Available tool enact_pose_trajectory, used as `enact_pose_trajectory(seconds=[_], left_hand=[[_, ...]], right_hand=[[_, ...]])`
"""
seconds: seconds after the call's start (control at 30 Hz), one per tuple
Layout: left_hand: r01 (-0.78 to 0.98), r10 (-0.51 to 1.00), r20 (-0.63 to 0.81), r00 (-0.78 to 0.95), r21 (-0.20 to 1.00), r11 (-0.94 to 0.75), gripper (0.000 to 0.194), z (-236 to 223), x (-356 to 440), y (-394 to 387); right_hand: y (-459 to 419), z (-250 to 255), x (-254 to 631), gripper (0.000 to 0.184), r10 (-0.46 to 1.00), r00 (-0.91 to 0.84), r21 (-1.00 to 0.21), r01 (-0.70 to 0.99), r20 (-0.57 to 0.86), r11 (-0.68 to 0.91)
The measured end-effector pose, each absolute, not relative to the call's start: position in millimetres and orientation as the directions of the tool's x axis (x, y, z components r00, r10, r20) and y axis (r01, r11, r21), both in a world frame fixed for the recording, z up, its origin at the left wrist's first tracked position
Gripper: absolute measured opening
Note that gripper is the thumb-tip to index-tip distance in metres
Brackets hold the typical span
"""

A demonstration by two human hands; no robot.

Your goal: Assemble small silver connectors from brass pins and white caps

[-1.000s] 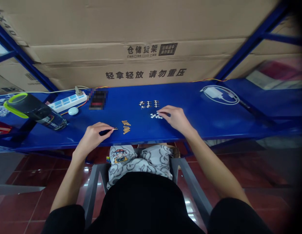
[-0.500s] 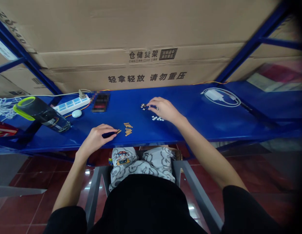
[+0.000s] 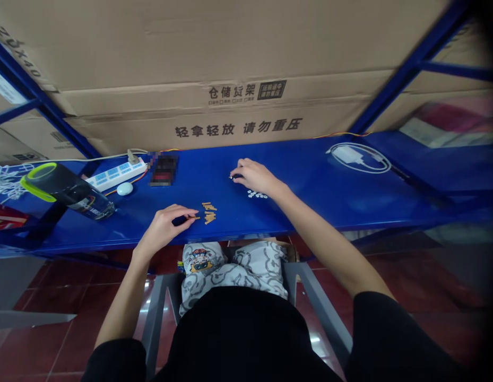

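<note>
My left hand (image 3: 169, 223) pinches a small tan strip (image 3: 197, 217) between thumb and fingertips, just above the blue shelf's front part. Close to its right lies a loose group of similar tan pieces (image 3: 209, 216). My right hand (image 3: 254, 176) is farther back on the shelf, its fingers curled down and closed. By its fingertips a tiny white bit (image 3: 231, 177) shows; the fingers hide the rest. Several small white pieces (image 3: 257, 194) lie below that hand, partly beside the wrist.
On the left of the blue shelf (image 3: 310, 212) are a dark bottle with a green rim (image 3: 67, 193), a white power strip (image 3: 117, 175), a pale round object (image 3: 124, 189) and a dark, blurred-out item (image 3: 163, 170). A coiled white cable (image 3: 360, 158) lies right. Cardboard (image 3: 238, 48) stands behind.
My right hand has shifted slightly left, and its fingers now cover the small dark-and-white pieces that showed before. My left hand has moved slightly right with the tan strip, which is turned more level.
</note>
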State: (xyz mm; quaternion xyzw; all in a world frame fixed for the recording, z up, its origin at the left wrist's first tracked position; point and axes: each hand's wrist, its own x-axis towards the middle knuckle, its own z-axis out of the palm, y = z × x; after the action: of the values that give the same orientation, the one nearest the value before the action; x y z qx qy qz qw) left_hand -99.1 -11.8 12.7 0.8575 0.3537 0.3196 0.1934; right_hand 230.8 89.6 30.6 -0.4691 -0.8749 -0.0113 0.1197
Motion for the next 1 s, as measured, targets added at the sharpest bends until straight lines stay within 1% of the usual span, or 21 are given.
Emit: enact_pose_trajectory(seconds=[0.13, 0.23, 0.43, 0.53, 0.6, 0.77, 0.87, 1.0], left_hand=[[0.439, 0.726, 0.386, 0.569, 0.603, -0.666, 0.021, 17.1, -99.7, -14.3], [0.439, 0.722, 0.392, 0.571, 0.597, -0.671, 0.021, 21.8, -98.0, -15.6], [0.484, 0.770, 0.474, 0.426, 0.600, -0.637, 0.019, 46.2, -72.3, -11.9], [0.538, 0.805, 0.435, 0.405, 0.599, -0.594, 0.021, 56.4, -53.3, -4.0], [0.572, 0.819, 0.390, 0.421, 0.586, -0.574, 0.020, 56.9, -42.8, 0.7], [0.599, 0.833, 0.334, 0.441, 0.582, -0.551, 0.018, 47.2, -28.0, -4.2], [0.610, 0.824, 0.327, 0.462, 0.557, -0.563, 0.019, 47.0, -22.9, -15.4], [0.613, 0.816, 0.353, 0.457, 0.540, -0.577, 0.021, 51.7, -16.3, -26.0]], right_hand=[[86.3, 29.5, 227.0, 0.014, 0.820, -0.522, -0.177, 0.807, 0.234, 0.564], [79.9, 29.9, 219.9, 0.011, 0.822, -0.524, -0.222, 0.794, 0.223, 0.567], [62.6, 26.6, 203.5, 0.009, 0.754, -0.608, -0.298, 0.693, 0.248, 0.656], [46.9, 23.2, 198.7, 0.012, 0.745, -0.612, -0.347, 0.661, 0.264, 0.666], [32.3, 21.5, 197.7, 0.013, 0.775, -0.575, -0.401, 0.666, 0.262, 0.629], [-7.7, 19.2, 201.8, 0.011, 0.889, -0.396, -0.559, 0.693, 0.232, 0.455], [-21.7, 18.3, 205.3, 0.009, 0.915, -0.328, -0.588, 0.702, 0.235, 0.402], [-24.2, 14.9, 206.2, 0.007, 0.927, -0.274, -0.578, 0.726, 0.256, 0.374]])
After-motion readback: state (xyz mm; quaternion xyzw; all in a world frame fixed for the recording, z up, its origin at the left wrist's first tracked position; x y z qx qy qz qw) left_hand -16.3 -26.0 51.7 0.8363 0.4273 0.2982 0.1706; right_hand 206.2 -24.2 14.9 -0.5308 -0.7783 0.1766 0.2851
